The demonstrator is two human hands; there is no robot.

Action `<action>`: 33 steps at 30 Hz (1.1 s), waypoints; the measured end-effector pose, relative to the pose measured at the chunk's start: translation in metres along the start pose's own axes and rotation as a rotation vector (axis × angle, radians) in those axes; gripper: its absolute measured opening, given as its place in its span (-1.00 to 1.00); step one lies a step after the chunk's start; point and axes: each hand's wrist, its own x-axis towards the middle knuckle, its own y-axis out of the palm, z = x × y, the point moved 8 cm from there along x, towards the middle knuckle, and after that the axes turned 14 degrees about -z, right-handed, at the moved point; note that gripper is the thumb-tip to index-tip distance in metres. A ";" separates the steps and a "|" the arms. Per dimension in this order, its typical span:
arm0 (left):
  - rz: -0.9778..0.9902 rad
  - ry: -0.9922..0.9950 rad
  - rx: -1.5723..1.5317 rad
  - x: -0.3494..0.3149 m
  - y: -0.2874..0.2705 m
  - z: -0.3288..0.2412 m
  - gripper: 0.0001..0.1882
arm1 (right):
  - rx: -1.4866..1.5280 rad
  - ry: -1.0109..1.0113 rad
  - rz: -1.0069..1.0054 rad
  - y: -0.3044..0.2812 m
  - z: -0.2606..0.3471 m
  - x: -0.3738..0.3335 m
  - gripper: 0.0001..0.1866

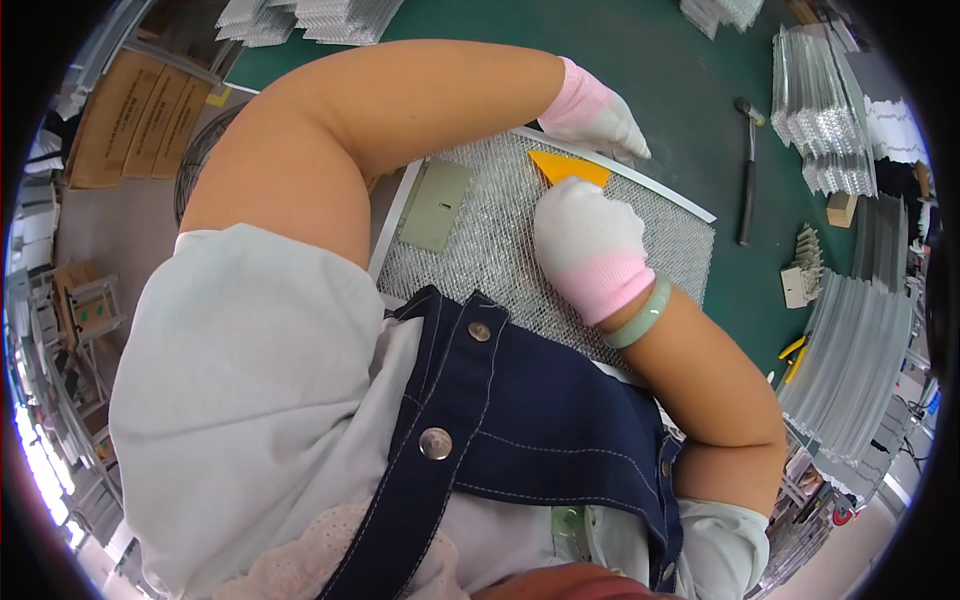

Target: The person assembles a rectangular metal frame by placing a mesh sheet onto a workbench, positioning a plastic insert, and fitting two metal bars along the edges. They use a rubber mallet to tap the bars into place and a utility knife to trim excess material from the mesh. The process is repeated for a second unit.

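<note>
A mesh panel [495, 215] of silvery metal lies in front of me, with a pale metal frame strip [665, 195] along its far edge. My right hand [590, 230], in a white glove with a pink cuff, is closed around a yellow flat scraper [572, 168], whose wide blade points at that strip. Beyond it, my left hand [597, 122], gloved alike, bends over the far strip with its fingers together against the edge; the fingertips are partly hidden. A flat grey-green plate [436, 205] with a small slot rests on the mesh at the left.
On the green table [690, 100] a hammer [748, 170] lies to the right. Stacks of mesh sheets [820, 110], a wooden block [841, 209], long metal strips [850, 360] and yellow-handled pliers [793, 357] line the right side. Cardboard boxes [120, 120] stand at the left.
</note>
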 end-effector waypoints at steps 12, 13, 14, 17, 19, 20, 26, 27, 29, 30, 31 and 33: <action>0.034 -0.028 -0.093 -0.002 0.005 -0.003 -0.48 | 0.021 -0.031 -0.031 0.002 0.008 0.025 -0.77; 0.054 -0.024 -0.113 -0.005 0.007 -0.005 -0.48 | 0.030 -0.001 -0.006 0.001 0.007 0.020 -0.76; 0.076 -0.019 -0.133 -0.008 0.009 -0.007 -0.48 | 0.039 0.030 0.019 0.000 0.008 0.014 -0.76; 0.045 -0.044 -0.119 -0.022 0.004 -0.013 -0.47 | -0.116 0.021 -0.106 -0.007 0.024 -0.007 -0.75; 0.061 -0.182 -0.300 -0.018 0.011 -0.003 -0.47 | -0.111 -0.062 -0.164 -0.009 0.043 -0.015 -0.76; 0.064 -0.197 -0.343 -0.016 0.012 0.004 -0.46 | -0.045 -0.084 -0.144 -0.008 0.046 -0.009 -0.77; 0.024 -0.151 -0.233 -0.018 0.011 -0.010 -0.44 | 0.081 -0.127 -0.036 -0.001 0.050 0.035 -0.73; -0.002 -0.158 -0.213 -0.020 0.007 -0.013 -0.43 | 0.108 -0.114 -0.006 -0.002 0.047 0.033 -0.74; 0.002 -0.075 -0.108 -0.030 0.002 -0.022 -0.44 | 0.164 -0.075 0.051 -0.011 0.038 0.017 -0.74; -0.003 -0.028 -0.066 -0.034 0.000 -0.025 -0.44 | 0.176 -0.031 0.043 -0.021 0.034 0.001 -0.78; -0.010 0.002 -0.019 -0.032 0.003 -0.023 -0.44 | 0.058 -0.085 0.025 -0.031 0.032 -0.017 -0.80; -0.035 0.050 0.073 -0.025 0.009 -0.014 -0.45 | -0.175 -0.206 -0.009 -0.043 0.015 -0.045 -0.83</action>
